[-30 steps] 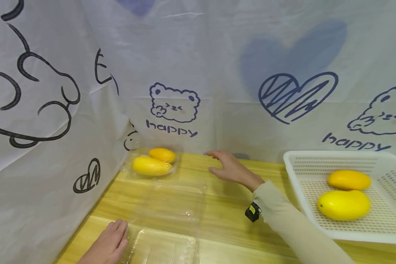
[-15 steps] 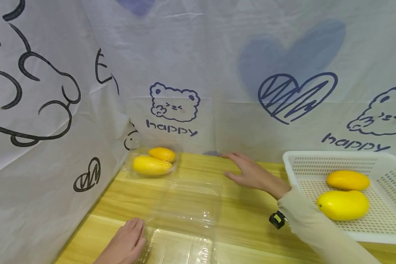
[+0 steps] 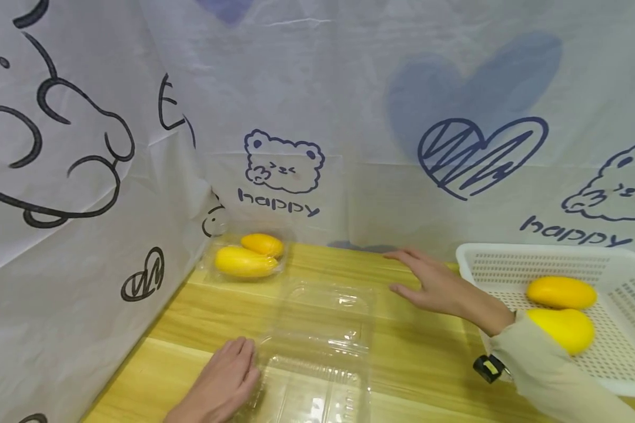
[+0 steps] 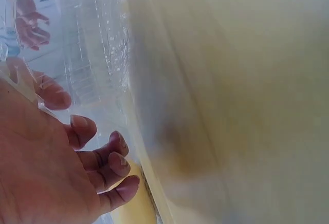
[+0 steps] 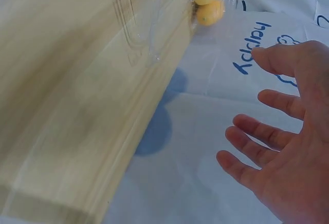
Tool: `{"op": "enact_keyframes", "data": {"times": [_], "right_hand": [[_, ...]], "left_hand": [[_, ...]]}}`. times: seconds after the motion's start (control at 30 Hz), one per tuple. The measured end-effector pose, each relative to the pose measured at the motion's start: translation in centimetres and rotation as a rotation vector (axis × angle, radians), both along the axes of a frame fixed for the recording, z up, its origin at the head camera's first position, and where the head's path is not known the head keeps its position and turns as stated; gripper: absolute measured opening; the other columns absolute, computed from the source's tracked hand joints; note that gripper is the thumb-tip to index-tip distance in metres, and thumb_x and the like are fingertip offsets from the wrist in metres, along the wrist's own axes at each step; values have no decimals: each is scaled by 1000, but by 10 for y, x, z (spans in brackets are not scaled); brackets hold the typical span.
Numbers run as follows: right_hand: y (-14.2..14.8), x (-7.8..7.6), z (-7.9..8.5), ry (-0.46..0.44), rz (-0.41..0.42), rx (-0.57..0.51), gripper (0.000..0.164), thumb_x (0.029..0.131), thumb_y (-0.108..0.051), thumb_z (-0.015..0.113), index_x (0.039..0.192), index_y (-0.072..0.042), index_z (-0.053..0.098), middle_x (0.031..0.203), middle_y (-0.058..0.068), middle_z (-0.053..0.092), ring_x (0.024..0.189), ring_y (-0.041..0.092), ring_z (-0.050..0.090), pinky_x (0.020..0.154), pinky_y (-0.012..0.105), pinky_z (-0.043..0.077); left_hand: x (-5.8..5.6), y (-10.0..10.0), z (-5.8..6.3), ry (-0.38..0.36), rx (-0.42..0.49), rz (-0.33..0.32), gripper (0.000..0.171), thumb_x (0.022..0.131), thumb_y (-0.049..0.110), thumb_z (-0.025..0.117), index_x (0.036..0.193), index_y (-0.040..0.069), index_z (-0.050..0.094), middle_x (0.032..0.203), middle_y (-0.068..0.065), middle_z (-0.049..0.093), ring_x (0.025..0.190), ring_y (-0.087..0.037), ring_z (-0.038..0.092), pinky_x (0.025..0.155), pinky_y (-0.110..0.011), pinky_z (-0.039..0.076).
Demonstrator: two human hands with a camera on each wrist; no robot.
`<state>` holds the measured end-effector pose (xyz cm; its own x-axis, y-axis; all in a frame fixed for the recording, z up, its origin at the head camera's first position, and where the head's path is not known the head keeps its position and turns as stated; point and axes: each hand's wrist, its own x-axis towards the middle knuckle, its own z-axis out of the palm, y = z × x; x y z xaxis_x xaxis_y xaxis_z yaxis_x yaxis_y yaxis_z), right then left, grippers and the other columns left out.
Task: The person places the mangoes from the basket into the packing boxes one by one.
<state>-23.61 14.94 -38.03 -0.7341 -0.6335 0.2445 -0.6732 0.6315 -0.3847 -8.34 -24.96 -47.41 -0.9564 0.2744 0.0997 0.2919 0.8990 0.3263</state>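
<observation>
My left hand [image 3: 219, 379] grips the left edge of an open clear plastic clamshell box [image 3: 317, 376]. In the left wrist view its thumb [image 4: 54, 94] shows through the plastic wall, with the fingers [image 4: 115, 165] curled outside. The box's lid [image 3: 325, 305] lies folded back, away from the body. My right hand [image 3: 428, 282] hovers over the table between the box and a white basket [image 3: 471, 279], fingers spread and holding nothing. Two yellow mangoes lie in the basket: the rear mango [image 3: 561, 292] and the front mango [image 3: 568, 330], partly hidden by the sleeve.
Another clear box [image 3: 283, 267] stands in the back left corner, with two mangoes [image 3: 246, 262] inside. White printed cloth [image 3: 381, 194] hangs behind and to the left of the wooden table [image 3: 402, 364]. A small black device [image 3: 488, 369] sits at the right wrist.
The left hand and the open box have slid to the right together. My right hand has moved right, towards the basket, and the sleeve now overlaps the front mango.
</observation>
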Motion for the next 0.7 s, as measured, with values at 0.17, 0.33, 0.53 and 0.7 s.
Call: {"op": "enact_keyframes", "data": {"times": [0.17,0.33,0.53,0.7], "right_hand": [[14,4,7,24,-8,2,57,97,-25,71,146,-6,51,143,19,54,127,42,56,100,61,47],[28,9,15,82,-13,8,56,95,-23,73,145,-7,53,140,19,56,123,41,58,97,61,49],[46,15,21,95,-48,24,59,95,-24,74,146,-7,51,141,21,55,123,43,56,97,63,48],[65,25,24,93,-74,33,64,94,-25,75,149,-8,48,141,20,55,122,43,58,94,64,49]], "left_hand": [[-10,11,2,35,-36,-21,21,97,16,52,81,22,41,77,8,34,73,-10,34,70,-27,33],[-23,24,3,21,-60,-28,18,98,19,50,82,20,42,78,5,36,74,-13,35,70,-30,34],[-38,41,1,26,-49,-38,18,97,19,49,80,18,42,77,2,38,72,-16,35,67,-31,33],[-50,56,0,-11,-39,-18,18,98,21,45,82,15,42,78,0,40,71,-18,36,66,-32,32]]}}
